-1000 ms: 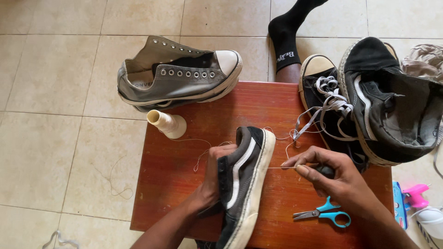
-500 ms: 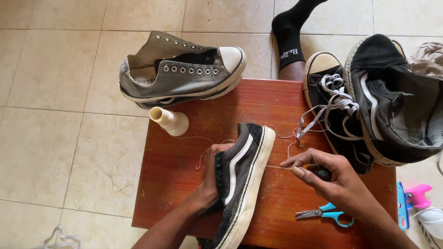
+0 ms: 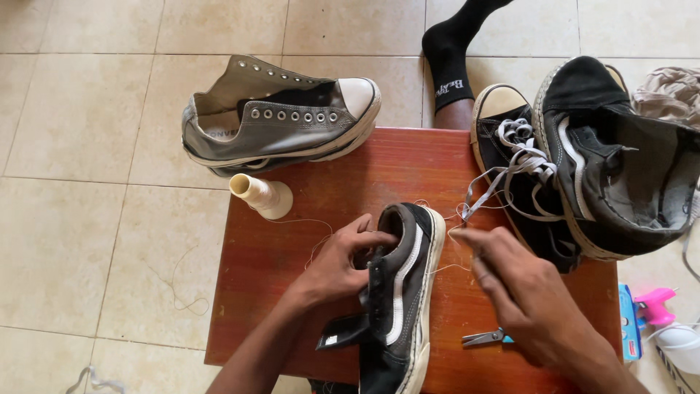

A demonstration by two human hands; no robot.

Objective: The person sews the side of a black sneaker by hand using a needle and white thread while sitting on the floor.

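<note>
A black sneaker with a white side stripe lies on a red-brown wooden table. My left hand grips its upper edge, fingers curled over the opening. My right hand is just right of the white sole, fingers closed on a thin pale thread that runs to the sole; whether it also holds a tool is hidden. A cream thread spool stands at the table's back left corner, its thread trailing toward the shoe.
A grey lace-less sneaker rests at the table's back edge. Two black sneakers lie at the right. Blue scissors peek out under my right hand. A foot in a black sock is behind. A pink object sits right.
The sneaker has been turned so its opening faces up more. My left hand shifted onto its top edge. My right hand moved up and left, covering most of the scissors.
</note>
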